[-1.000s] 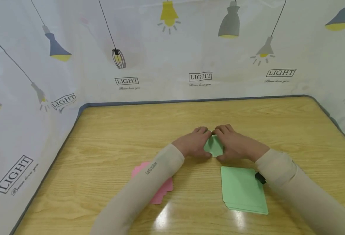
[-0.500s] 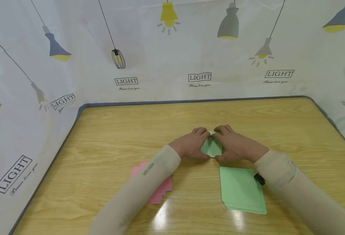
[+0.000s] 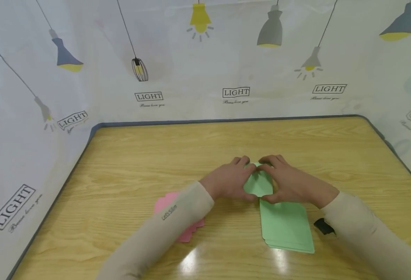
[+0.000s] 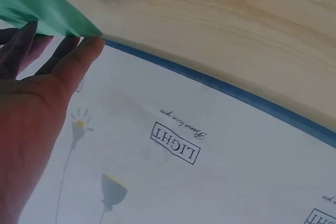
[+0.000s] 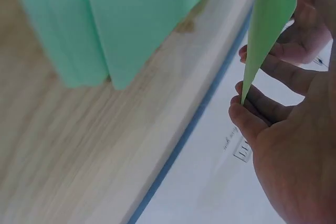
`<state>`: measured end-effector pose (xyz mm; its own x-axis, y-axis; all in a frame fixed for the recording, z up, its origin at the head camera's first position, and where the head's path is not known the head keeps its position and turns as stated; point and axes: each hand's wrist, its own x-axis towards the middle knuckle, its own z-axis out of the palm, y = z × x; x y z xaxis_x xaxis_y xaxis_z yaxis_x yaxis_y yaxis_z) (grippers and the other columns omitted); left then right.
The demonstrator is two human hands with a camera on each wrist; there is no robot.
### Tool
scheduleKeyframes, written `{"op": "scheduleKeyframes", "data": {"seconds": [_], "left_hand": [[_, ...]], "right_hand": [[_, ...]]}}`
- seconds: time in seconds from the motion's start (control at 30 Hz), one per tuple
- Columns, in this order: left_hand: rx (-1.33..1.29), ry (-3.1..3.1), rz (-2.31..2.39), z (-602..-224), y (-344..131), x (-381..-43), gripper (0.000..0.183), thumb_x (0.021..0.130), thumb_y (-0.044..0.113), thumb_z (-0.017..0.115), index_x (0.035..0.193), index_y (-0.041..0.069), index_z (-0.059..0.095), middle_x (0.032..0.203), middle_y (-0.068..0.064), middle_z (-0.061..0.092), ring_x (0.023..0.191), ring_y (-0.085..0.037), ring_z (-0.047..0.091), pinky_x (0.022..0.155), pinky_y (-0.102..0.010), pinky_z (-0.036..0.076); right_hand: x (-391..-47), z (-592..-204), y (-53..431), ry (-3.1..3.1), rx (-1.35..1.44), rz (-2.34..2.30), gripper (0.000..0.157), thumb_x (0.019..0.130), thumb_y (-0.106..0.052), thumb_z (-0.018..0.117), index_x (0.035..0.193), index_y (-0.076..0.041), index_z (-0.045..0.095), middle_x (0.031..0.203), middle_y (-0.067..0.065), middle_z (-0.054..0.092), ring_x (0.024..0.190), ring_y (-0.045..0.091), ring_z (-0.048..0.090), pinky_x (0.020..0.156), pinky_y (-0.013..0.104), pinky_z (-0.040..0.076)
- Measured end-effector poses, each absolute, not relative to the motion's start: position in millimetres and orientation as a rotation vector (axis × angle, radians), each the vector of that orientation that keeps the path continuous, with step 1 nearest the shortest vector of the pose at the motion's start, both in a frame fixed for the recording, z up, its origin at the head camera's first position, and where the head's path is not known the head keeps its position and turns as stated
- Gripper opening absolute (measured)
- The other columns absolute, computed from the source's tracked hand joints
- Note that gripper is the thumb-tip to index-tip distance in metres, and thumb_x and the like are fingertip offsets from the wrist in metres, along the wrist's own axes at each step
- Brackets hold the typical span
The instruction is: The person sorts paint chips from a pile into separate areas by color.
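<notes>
A small green paper sheet [image 3: 259,184] is held up between both hands, in front of the far edge of a stack of larger green sheets [image 3: 285,229]. My left hand [image 3: 230,181] pinches its left side, thumb at the near edge and fingers at the far edge. Its right side is pinched by my right hand [image 3: 291,182] in the same way. In the right wrist view the sheet [image 5: 265,30] curves between thumb and fingertips. The left wrist view shows only a corner of the green sheet [image 4: 47,6] at the left fingertips.
A fanned stack of pink sheets [image 3: 163,204] lies partly under the left forearm. The wooden table [image 3: 121,155] is bordered by a dark blue edge and a white lamp-print backdrop [image 3: 191,66]. A black piece [image 3: 324,226] sits by the right sleeve.
Both hands and the small green sheet have come slightly nearer and to the right. The sheet's near edge now meets the far edge of the green stack in the head view.
</notes>
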<state>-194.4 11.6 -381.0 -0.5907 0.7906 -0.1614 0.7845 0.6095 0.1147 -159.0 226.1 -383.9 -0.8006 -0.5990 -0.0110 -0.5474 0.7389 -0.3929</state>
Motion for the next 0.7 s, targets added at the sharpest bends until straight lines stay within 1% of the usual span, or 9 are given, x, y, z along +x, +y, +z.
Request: {"op": "scheduleKeyframes", "data": {"seconds": [0.13,0.23,0.3,0.4,0.5,0.6,0.7], "left_hand": [[1.417,2.623,0.006,-373,13,-174,0.073,0.083,0.058,0.068,0.138,0.015,0.046,0.139,-0.008,0.037,0.126,-0.024,0.041,0.088,-0.024,0.047],[1.524,2.583,-0.039,-371,17,-158,0.072,0.082,0.056,0.069,0.136,0.015,0.047,0.137,-0.008,0.039,0.121,-0.022,0.043,0.09,-0.022,0.044],[1.57,2.546,-0.082,-371,22,-148,0.071,0.082,0.057,0.069,0.136,0.016,0.048,0.135,-0.008,0.041,0.118,-0.019,0.044,0.092,-0.021,0.043],[1.578,2.507,-0.182,-372,31,-135,0.071,0.083,0.06,0.067,0.138,0.018,0.047,0.136,-0.007,0.041,0.12,-0.018,0.044,0.096,-0.023,0.041],[1.555,2.493,-0.282,-375,39,-125,0.071,0.084,0.062,0.064,0.138,0.021,0.047,0.138,-0.006,0.041,0.123,-0.018,0.043,0.101,-0.027,0.039],[1.532,2.488,-0.349,-379,44,-121,0.069,0.084,0.064,0.063,0.138,0.023,0.048,0.138,-0.004,0.042,0.123,-0.018,0.044,0.104,-0.031,0.037],[1.513,2.486,-0.367,-384,45,-120,0.066,0.086,0.063,0.061,0.137,0.024,0.048,0.138,-0.003,0.042,0.125,-0.019,0.042,0.107,-0.035,0.034]], "right_hand": [[-135,-379,239,2.798,-0.952,-0.653,0.066,0.077,-0.036,0.083,0.131,-0.012,0.053,0.142,0.013,0.036,0.13,0.032,0.033,0.097,0.053,0.042],[-112,-379,249,2.786,-0.939,-0.698,0.062,0.076,-0.038,0.084,0.127,-0.018,0.054,0.142,0.008,0.035,0.129,0.029,0.034,0.094,0.051,0.044],[-97,-381,256,2.78,-0.929,-0.711,0.059,0.076,-0.039,0.084,0.125,-0.023,0.054,0.142,0.005,0.035,0.128,0.027,0.035,0.092,0.049,0.046],[-82,-387,262,2.787,-0.949,-0.713,0.057,0.075,-0.039,0.085,0.123,-0.028,0.054,0.142,0.002,0.035,0.126,0.022,0.035,0.089,0.043,0.049],[-74,-395,266,2.809,-0.985,-0.717,0.058,0.073,-0.035,0.087,0.121,-0.03,0.055,0.14,0.001,0.036,0.124,0.019,0.036,0.087,0.038,0.05],[-71,-403,268,2.8,-0.995,-0.725,0.057,0.073,-0.031,0.087,0.12,-0.032,0.055,0.14,0.003,0.036,0.123,0.021,0.037,0.085,0.039,0.05],[-72,-407,268,2.768,-0.979,-0.719,0.053,0.076,-0.033,0.085,0.119,-0.034,0.054,0.141,0.004,0.034,0.124,0.025,0.037,0.085,0.042,0.05]]}}
